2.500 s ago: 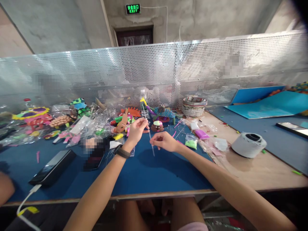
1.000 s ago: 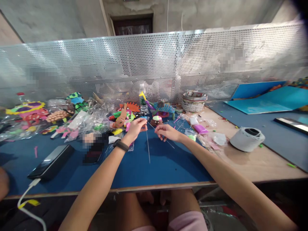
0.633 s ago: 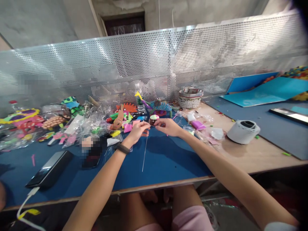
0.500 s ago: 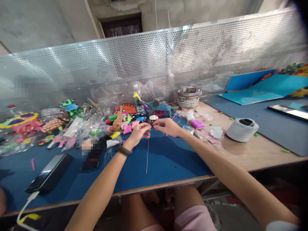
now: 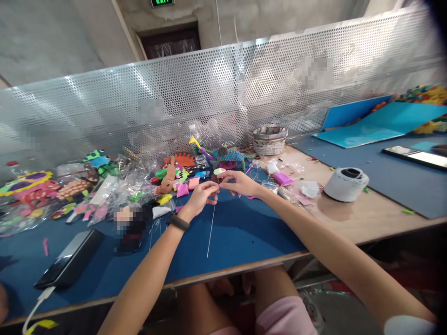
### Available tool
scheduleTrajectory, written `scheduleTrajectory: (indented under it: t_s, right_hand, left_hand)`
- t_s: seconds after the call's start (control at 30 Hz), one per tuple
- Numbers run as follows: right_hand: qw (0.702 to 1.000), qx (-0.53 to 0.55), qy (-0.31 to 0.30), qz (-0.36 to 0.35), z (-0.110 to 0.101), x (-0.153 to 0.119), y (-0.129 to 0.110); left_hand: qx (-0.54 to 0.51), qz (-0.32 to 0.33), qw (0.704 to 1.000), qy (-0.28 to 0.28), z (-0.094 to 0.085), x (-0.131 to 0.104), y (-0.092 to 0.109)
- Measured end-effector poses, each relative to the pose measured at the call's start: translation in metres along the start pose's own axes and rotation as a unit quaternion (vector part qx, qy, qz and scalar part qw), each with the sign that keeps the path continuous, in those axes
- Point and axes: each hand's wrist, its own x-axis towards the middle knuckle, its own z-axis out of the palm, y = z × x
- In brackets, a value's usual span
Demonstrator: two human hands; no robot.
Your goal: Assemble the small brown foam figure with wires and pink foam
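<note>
A thin wire (image 5: pixel 211 232) hangs down from the fingertips of my left hand (image 5: pixel 202 195), which are pinched together. Touching them from the right are the fingertips of my right hand (image 5: pixel 239 183), also closed. Just above the fingers shows a small round piece (image 5: pixel 220 171), whitish, pink and green; my fingers partly hide what lies between them. Behind the hands stand a blue and purple clay figure (image 5: pixel 226 156) and a yellow giraffe-like head (image 5: pixel 194 141). Pink clay packs (image 5: pixel 182 190) lie left of my hands.
At the left are bagged clay figures (image 5: pixel 35 190) and a phone on a power bank (image 5: pixel 70 258). A woven basket (image 5: pixel 270 140), a white roll (image 5: pixel 345 184) and blue folders (image 5: pixel 380 123) are to the right. A perforated metal screen (image 5: pixel 174 93) runs behind.
The view has shifted slightly. My right fingers have moved up against the left fingertips, and the round piece now covers less dark area. The wire's lower end has swung a little left.
</note>
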Motion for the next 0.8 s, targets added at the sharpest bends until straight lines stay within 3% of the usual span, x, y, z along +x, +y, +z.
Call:
scheduleTrajectory:
  t_s: [0.23, 0.8]
  right_hand:
    - [0.999, 0.015, 0.008, -0.032, 0.000, 0.000, -0.003]
    - [1.000, 0.005, 0.025, -0.005, 0.004, 0.000, -0.011]
  left_hand:
    - [0.010, 0.000, 1.000, -0.004, 0.001, -0.001, 0.001]
    - [0.021, -0.008, 1.000, -0.002, -0.002, 0.002, -0.003]
